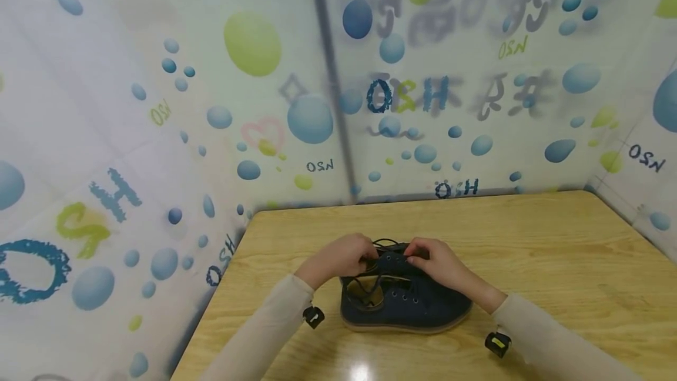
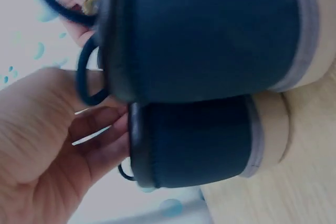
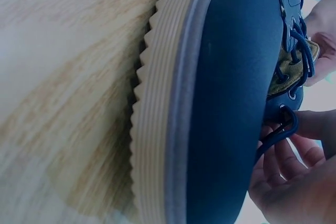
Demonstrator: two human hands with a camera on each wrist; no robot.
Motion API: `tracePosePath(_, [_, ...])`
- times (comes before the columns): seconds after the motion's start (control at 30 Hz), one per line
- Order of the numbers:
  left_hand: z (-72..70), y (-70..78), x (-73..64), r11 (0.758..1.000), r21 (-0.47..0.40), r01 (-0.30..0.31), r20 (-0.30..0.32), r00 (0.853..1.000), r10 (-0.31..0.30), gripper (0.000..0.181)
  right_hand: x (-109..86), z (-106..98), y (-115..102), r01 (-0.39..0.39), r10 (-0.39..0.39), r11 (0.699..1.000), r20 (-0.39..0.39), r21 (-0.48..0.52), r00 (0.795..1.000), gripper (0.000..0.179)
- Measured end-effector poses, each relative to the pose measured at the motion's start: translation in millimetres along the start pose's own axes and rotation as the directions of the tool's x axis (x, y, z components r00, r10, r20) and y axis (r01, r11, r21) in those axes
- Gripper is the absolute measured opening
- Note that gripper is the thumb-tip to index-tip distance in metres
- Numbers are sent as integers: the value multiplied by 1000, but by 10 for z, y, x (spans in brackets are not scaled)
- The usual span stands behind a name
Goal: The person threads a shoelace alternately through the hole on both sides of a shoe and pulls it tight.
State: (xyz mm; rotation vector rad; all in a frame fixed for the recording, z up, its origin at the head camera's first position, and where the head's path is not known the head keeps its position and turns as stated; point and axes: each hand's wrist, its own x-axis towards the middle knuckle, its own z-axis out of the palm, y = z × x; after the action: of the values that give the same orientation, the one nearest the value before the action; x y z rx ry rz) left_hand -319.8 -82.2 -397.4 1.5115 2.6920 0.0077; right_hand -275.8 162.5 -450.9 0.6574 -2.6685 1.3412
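Two navy blue lace-up shoes lie side by side, toes to the right: a near shoe and a far shoe. My left hand reaches over the heel end, its curled fingers pinching the far shoe's tongue, partly hidden by the collar. In the left wrist view those fingers are behind the collar. My right hand comes over the near shoe's toe, thumb and forefinger together at the far shoe's eyelets. There it pinches a dark shoelace, which loops through an eyelet in the right wrist view.
The shoes stand on a light wooden table. A loose lace hangs across the near shoe's opening. Behind the table, and along its left, is a pale curtain with blue and green spots. Small black cameras sit at both wrists.
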Motion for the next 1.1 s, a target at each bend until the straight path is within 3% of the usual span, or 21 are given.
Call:
tracePosePath(0.2, [44, -25, -7, 997, 53, 57, -53, 997, -55, 12, -8, 18, 13, -11, 11, 1000, 1, 10, 1000, 6])
tracePosePath(0.47, [28, -42, -44, 977, -177, 118, -87, 987, -135, 17, -8, 13, 34, -1, 1, 1000, -2, 16, 1000, 6])
tracePosePath(0.7, [14, -51, -96, 963, -222, 152, -122, 976, -182, 30, -12, 16, 34, 0, 0, 1000, 8, 31, 1000, 6])
tracePosePath(0.8, [-13, -88, -163, 960, -211, 183, -175, 959, -221, 39, -12, 17, 32, -3, 3, 999, 13, 32, 1000, 7])
tracePosePath(0.87, [-46, -123, -227, 948, -196, 249, -231, 928, -291, 41, -10, 18, 30, -3, 3, 1000, 11, 30, 1000, 7])
tracePosePath(0.93, [-93, -167, -300, 920, -191, 343, -309, 868, -388, 35, -7, 18, 28, -2, 2, 1000, 9, 26, 1000, 7])
tracePosePath(1.0, [-159, -214, -378, 870, -207, 447, -394, 776, -493, 23, -4, 17, 25, -2, 2, 1000, 4, 23, 1000, 6])
tracePosePath(1.1, [-285, -291, -495, 781, -259, 568, -505, 610, -611, 8, -2, 17, 18, 1, -1, 1000, -1, 19, 1000, 6])
